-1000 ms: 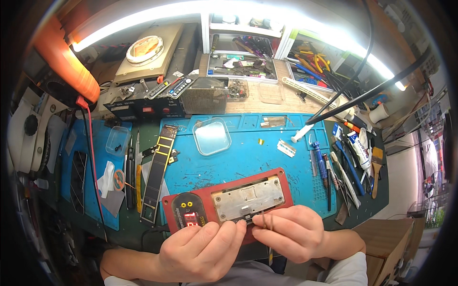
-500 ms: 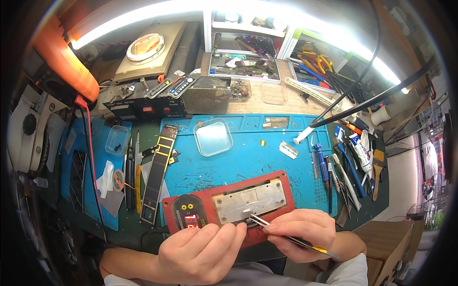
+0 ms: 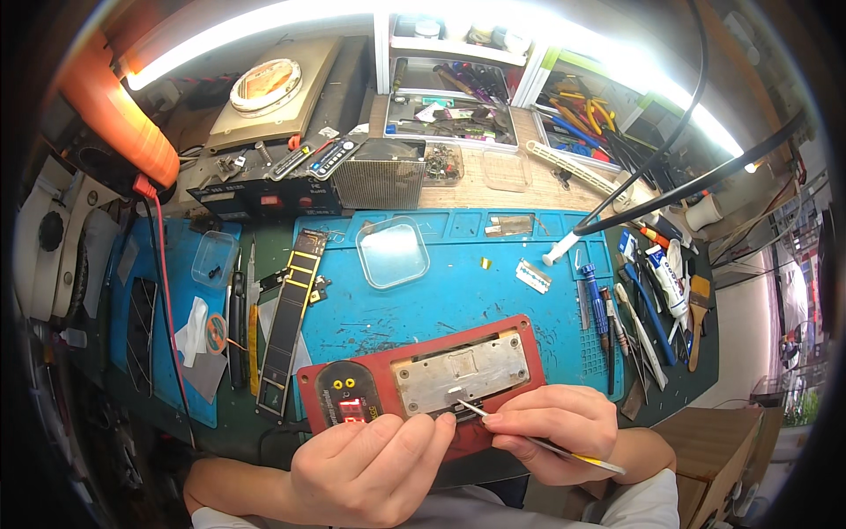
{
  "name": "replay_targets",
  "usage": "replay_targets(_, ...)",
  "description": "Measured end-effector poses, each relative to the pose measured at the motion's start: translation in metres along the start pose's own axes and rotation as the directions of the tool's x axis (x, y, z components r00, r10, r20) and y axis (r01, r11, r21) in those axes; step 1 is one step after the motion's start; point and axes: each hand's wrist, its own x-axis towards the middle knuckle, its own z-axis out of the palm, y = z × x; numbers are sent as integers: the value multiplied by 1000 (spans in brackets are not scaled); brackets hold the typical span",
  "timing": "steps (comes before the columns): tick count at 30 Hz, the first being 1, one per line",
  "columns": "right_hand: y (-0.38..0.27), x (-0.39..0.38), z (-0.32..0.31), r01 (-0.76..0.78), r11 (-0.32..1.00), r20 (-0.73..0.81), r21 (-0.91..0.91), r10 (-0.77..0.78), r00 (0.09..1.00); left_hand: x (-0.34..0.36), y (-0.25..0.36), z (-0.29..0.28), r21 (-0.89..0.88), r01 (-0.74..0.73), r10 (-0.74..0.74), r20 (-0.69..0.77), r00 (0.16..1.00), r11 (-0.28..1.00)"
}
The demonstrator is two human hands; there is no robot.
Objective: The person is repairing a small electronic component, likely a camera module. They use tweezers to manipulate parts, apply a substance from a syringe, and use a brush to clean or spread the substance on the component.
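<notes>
My right hand [image 3: 564,432] pinches a pair of tweezers [image 3: 538,443] with a yellow mark near the back end. The tips, pressed together, point left over the lower edge of a metal heating plate [image 3: 467,370]. A small pale piece [image 3: 456,393] lies at that edge, close to the tips. The plate sits in a red heating station [image 3: 315,377] with a lit red display [image 3: 351,406] and two yellow buttons. My left hand [image 3: 374,467] is closed in front of the station, thumb and fingertips together beside the tweezer tips; what they hold, if anything, is hidden.
On the blue mat [image 3: 458,309] are a clear plastic box [image 3: 392,253], a razor blade [image 3: 533,276] and a long dark strip [image 3: 291,322]. Screwdrivers [image 3: 596,304], brushes and tubes line the right side. A black flexible arm [image 3: 679,189] reaches in from the right, above the mat.
The tweezer tips were slightly apart and are now together. My right hand has shifted very slightly left; my left hand stays almost where it was.
</notes>
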Motion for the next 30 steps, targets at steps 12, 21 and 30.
replay_targets(12,-1,1,-1,-5,1000,14,2,5,1000,2,1,-2,-5,5,-5,10,1000,1000)
replay_targets(21,-2,1,-1,-9,1000,16,16,9,1000,2,1,-4,-5,9,-9,26,1000,1000)
replay_targets(30,-2,2,-1,-9,1000,15,15,9,1000,1,0,-2,-2,-2,2,14,1000,1000)
